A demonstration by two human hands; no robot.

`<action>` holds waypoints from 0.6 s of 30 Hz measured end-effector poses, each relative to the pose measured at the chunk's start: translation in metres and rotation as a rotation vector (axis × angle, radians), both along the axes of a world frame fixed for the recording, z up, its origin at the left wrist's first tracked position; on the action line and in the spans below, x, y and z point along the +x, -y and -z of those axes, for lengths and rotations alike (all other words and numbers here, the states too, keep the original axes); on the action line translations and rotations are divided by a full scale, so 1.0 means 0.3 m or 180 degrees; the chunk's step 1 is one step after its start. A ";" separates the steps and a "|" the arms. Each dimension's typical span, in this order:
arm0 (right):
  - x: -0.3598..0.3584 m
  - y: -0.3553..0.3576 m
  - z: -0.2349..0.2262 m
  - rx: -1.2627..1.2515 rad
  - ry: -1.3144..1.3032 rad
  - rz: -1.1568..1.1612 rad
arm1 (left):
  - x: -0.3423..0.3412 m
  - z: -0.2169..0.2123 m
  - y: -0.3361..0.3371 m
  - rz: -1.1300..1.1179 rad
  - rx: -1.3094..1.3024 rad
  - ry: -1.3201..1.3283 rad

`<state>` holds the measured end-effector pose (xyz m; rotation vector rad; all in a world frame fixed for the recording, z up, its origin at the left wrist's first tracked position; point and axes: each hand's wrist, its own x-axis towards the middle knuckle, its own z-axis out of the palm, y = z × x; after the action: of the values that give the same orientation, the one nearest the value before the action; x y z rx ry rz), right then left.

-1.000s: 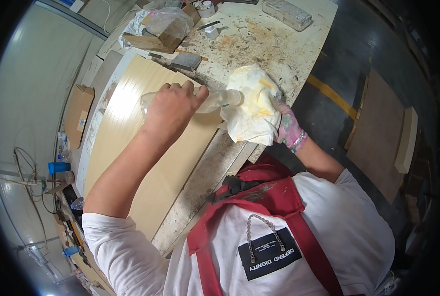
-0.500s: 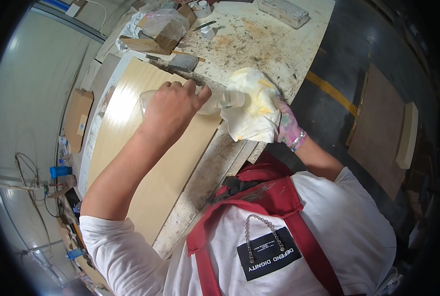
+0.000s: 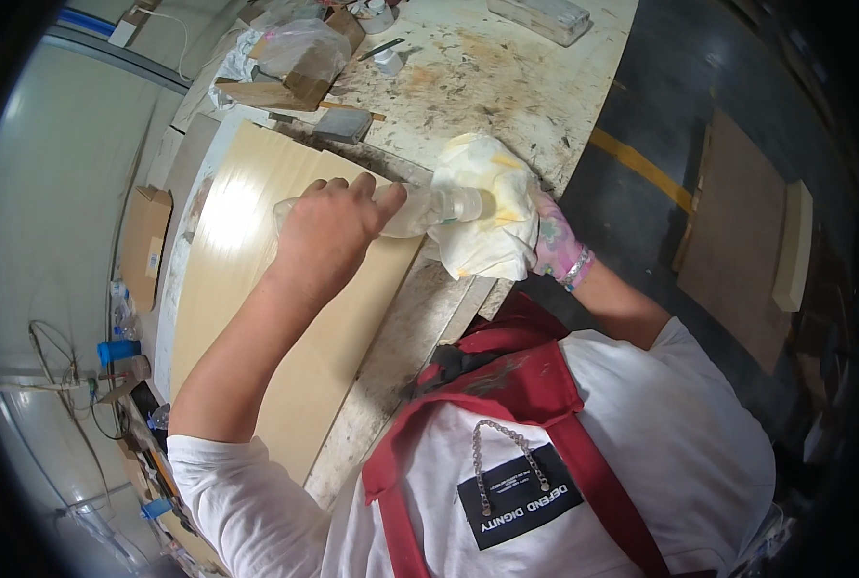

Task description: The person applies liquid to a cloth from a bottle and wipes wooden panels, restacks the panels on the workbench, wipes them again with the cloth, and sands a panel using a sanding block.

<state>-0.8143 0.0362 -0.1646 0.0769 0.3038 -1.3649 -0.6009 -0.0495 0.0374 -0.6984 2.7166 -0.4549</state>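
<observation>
My bare left hand is wrapped round a clear plastic bottle, held on its side above a pale wooden board. The bottle's neck points right and meets a white cloth with yellow stains. Under a pink patterned glove, my right hand grips the cloth from its right side; most of its fingers are hidden behind the fabric. The board lies on the worktable with a glossy patch of light at its upper left.
A grey block lies beyond the board. Farther back are a cardboard box with a plastic bag, a small white container and a long whitish block. The stained worktable ends at the right, above a dark floor.
The bottle and cloth remain together, with the neck still against the fabric. The whole view has shifted slightly, and my left hand sits a little lower in it.
</observation>
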 end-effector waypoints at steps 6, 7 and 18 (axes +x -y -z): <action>0.006 0.026 0.031 -0.0008 -0.0049 0.0090 | -0.011 0.013 0.002 0.0027 0.0048 -0.0114; -0.002 0.027 0.047 0.0060 -0.0125 0.0226 | -0.016 0.020 0.001 0.0126 0.0049 -0.0247; 0.009 0.010 -0.091 -0.0164 0.0094 -0.0206 | -0.013 0.116 0.000 0.0062 0.0275 -0.0528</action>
<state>-0.8117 0.0333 -0.1374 0.0442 0.2443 -1.3056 -0.6049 -0.0496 0.0025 -0.7162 2.8802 -0.2936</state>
